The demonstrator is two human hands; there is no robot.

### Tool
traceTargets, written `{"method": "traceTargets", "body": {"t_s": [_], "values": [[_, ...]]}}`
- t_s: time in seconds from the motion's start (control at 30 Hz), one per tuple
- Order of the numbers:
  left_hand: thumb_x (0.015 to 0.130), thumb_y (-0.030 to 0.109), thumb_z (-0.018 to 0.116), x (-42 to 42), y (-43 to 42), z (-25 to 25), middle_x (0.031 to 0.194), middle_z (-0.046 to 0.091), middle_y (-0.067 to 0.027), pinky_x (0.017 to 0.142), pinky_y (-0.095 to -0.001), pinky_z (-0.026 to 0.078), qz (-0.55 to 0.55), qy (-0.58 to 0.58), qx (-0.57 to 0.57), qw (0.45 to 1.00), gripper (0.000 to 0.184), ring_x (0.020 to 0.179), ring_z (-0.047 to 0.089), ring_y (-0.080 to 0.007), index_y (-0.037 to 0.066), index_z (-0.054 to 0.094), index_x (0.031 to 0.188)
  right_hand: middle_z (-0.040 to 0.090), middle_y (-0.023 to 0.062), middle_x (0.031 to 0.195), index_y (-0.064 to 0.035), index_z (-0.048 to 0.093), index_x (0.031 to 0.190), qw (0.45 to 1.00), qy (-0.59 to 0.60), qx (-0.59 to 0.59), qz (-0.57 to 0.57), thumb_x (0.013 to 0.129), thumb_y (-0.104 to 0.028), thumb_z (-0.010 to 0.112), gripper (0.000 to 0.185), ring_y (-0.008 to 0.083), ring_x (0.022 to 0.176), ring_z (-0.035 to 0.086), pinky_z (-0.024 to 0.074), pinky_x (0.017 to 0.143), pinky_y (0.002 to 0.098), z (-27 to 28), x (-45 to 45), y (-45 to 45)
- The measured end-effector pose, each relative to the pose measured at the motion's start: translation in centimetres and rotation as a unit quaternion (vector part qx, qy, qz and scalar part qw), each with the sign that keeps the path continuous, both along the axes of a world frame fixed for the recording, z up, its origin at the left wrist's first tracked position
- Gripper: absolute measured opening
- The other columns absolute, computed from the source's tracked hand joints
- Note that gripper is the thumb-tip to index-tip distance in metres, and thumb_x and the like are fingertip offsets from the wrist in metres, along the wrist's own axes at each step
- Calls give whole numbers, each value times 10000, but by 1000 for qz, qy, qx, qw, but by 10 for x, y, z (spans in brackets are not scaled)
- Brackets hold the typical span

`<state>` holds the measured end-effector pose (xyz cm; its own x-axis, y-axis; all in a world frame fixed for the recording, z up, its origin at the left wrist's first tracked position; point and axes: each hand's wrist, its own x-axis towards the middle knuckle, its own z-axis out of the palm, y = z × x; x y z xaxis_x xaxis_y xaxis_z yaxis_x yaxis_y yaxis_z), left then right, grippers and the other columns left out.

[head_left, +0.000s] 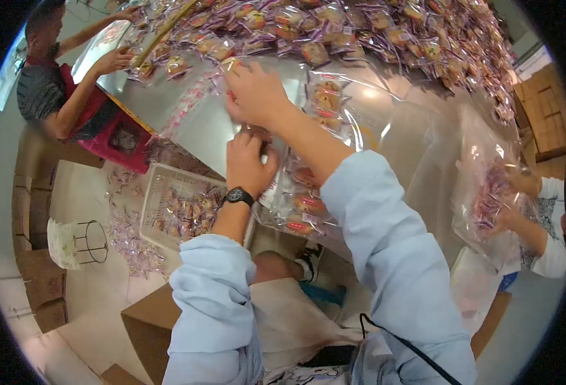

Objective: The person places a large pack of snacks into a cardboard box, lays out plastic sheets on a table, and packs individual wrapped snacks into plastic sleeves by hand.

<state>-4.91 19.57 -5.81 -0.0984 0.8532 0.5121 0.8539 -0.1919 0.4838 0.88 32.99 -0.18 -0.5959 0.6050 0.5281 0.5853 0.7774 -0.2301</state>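
My right hand point(251, 93) reaches over the metal table point(199, 131), its fingers bent around something small and wrapped that I cannot make out. Just below it, my left hand point(249, 159), with a black watch on the wrist, has its fingers curled near the table's edge; what they hold, if anything, is hidden. Right of my hands lies a clear plastic bag point(353, 119) with wrapped pastries point(326, 96) lined up inside. More wrapped pastries point(307, 204) in clear plastic lie beside my right forearm. A large heap of wrapped pastries point(353, 29) covers the table's far side.
A white basket point(151, 199) with small packets stands below the table's left edge. At the upper left a person point(55, 83) sits by a pink stool point(125, 138). At the right another person's hands point(520, 183) hold a clear bag of packets point(485, 199). Cardboard boxes point(543, 106) stand behind.
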Motion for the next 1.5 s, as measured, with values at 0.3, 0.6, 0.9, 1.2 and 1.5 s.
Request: {"method": "traceTargets", "body": {"t_s": [0.3,0.6,0.9,1.2,1.5], "values": [[779,76,708,-8,2,-8,1011,700,-108,856,-405,495,-37,-84,34,995,81,953,651,-293,60,673,850,653,136,1217,-8,625,1246,882,412,-227,16,909,-197,602,386,277,1099,645,535,961,409,138,255,-176],[943,120,672,27,5,56,990,678,-80,765,-308,520,48,-497,-10,866,134,893,647,-149,9,678,1018,680,125,1157,-40,614,1223,481,765,-339,-263,992,-406,488,451,261,1062,653,535,937,440,34,419,-457],[867,378,658,314,-169,71,1429,536,-152,1147,-614,258,-262,170,1,950,541,1362,466,-317,90,610,1322,683,149,1160,10,567,1265,505,766,-343,-202,992,-334,527,441,247,1040,677,553,931,391,40,407,-474],[888,131,586,273,-211,29,1053,693,-24,1162,-735,152,-245,327,-30,912,126,1223,576,-256,92,678,964,696,98,1080,-23,613,1205,412,814,-376,-162,1004,-313,562,357,207,997,683,543,906,355,-2,423,-507],[858,104,622,202,-270,47,1177,696,1,1195,-675,158,-269,317,-42,908,267,1255,562,-253,134,682,1116,664,77,1133,-13,592,1241,432,806,-368,-166,1013,-275,553,349,172,1042,649,505,958,329,-17,442,-498]]}}
